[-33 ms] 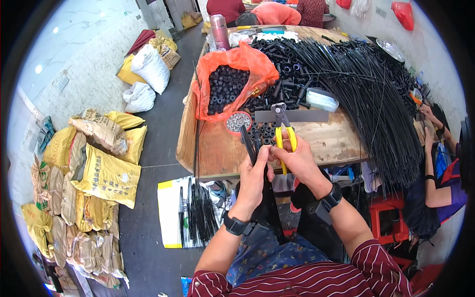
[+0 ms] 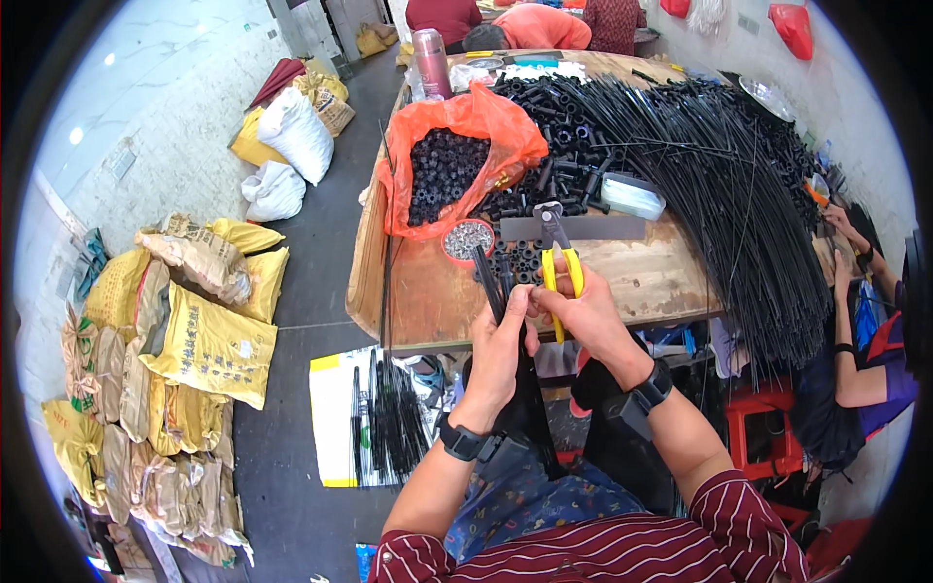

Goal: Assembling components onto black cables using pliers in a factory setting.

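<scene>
My left hand (image 2: 498,345) is closed round a bundle of thin black rods (image 2: 525,398), whose tops stick up past the thumb and whose lower ends hang toward my lap. In my right hand (image 2: 588,316) is a pair of cutting pliers (image 2: 554,233) with yellow handles, its metal head pointing away from me over the table. Thumb and fingertips of both hands meet near the rods; whatever lies between them is too small to make out. Just beyond the hands are small black rings (image 2: 523,257) and a round red dish of small silvery pieces (image 2: 468,240).
On the wooden table (image 2: 632,272) lie an orange bag of black parts (image 2: 530,141), a grey metal strip (image 2: 598,228), a clear box (image 2: 632,197) and a large heap of long black rods (image 2: 719,185). More rods (image 2: 389,418) rest low at left. A co-worker's hands (image 2: 844,233) work at right.
</scene>
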{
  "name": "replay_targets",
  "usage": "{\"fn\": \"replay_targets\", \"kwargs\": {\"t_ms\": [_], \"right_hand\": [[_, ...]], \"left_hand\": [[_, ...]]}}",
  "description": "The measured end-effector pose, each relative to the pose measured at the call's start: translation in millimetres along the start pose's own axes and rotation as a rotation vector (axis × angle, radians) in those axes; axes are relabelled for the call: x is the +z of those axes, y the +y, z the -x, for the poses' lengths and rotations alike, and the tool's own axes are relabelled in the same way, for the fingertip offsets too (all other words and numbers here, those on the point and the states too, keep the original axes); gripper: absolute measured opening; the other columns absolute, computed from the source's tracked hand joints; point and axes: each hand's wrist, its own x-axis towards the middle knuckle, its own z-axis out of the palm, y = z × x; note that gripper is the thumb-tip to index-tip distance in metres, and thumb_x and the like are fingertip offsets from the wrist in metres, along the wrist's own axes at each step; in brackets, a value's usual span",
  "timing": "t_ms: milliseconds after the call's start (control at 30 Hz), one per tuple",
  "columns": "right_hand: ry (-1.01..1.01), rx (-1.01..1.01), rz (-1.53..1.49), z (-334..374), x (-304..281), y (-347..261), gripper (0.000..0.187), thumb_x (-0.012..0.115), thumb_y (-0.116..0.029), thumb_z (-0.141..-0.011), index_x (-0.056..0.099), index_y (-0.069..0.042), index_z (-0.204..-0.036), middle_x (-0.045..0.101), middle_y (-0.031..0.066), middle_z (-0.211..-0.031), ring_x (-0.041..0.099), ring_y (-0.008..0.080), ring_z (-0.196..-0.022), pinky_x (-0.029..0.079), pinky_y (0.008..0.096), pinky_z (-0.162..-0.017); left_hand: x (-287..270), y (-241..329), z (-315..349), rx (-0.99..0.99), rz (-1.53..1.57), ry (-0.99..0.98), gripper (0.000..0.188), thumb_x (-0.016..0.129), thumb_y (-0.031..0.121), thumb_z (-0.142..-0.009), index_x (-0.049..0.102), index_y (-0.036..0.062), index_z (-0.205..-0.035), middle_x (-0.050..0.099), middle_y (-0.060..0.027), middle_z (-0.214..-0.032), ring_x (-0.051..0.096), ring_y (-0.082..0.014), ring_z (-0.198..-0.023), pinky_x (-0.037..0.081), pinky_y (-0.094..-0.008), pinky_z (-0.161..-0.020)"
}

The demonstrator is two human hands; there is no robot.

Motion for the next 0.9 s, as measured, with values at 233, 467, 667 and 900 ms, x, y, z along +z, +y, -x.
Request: {"fn": "replay_targets", "kwargs": {"t_ms": [233, 467, 667, 900], "right_hand": [[0.016, 0.068, -0.034, -3.2, -11.0, -0.7, 0.025, 0.067, -0.005, -0.084, 0.054, 0.002, -0.105, 0.062, 0.0049, -0.079, 0.059, 0.0101, -0.062, 0.048, 0.0251, -0.056], [0.192, -0.174, 0.539, 1.3, -11.8, -9.9, 0.026, 0.070, -0.010, -0.080, 0.059, 0.000, -0.101, 0.066, 0.0103, -0.079, 0.066, 0.0233, -0.072, 0.051, 0.0336, -0.065], [0.115, -0.333, 0.601, 4.9, -14.3, -14.4, 0.029, 0.069, -0.012, -0.080, 0.060, -0.003, -0.106, 0.068, 0.0145, -0.084, 0.068, 0.0296, -0.079, 0.051, 0.0364, -0.068], [0.030, -0.153, 0.322, 2.0, -22.0, -6.7, 0.023, 0.067, -0.009, -0.083, 0.058, -0.001, -0.103, 0.065, 0.0091, -0.081, 0.064, 0.0188, -0.071, 0.050, 0.0320, -0.067]], "left_hand": [[-0.8, -2.6, -12.4, -0.084, -0.035, -0.093, 0.039, 0.051, 0.039, -0.098, 0.061, 0.0017, -0.103, 0.053, -0.0001, -0.081, 0.049, -0.0079, -0.057, 0.041, -0.0243, -0.053], [1.2, -10.2, -18.9, -0.116, -0.028, -0.105, 0.038, 0.052, 0.040, -0.097, 0.060, 0.0028, -0.100, 0.053, -0.0009, -0.080, 0.049, -0.0085, -0.056, 0.041, -0.0248, -0.053], [10.5, -5.5, -14.7, -0.117, 0.016, -0.025, 0.035, 0.054, 0.039, -0.097, 0.056, 0.0061, -0.086, 0.051, -0.0001, -0.074, 0.048, -0.0080, -0.054, 0.037, -0.0230, -0.050], [7.6, -6.2, -12.6, -0.118, 0.028, -0.066, 0.034, 0.052, 0.039, -0.098, 0.056, 0.0063, -0.090, 0.051, 0.0002, -0.074, 0.048, -0.0078, -0.056, 0.037, -0.0222, -0.051]]}}
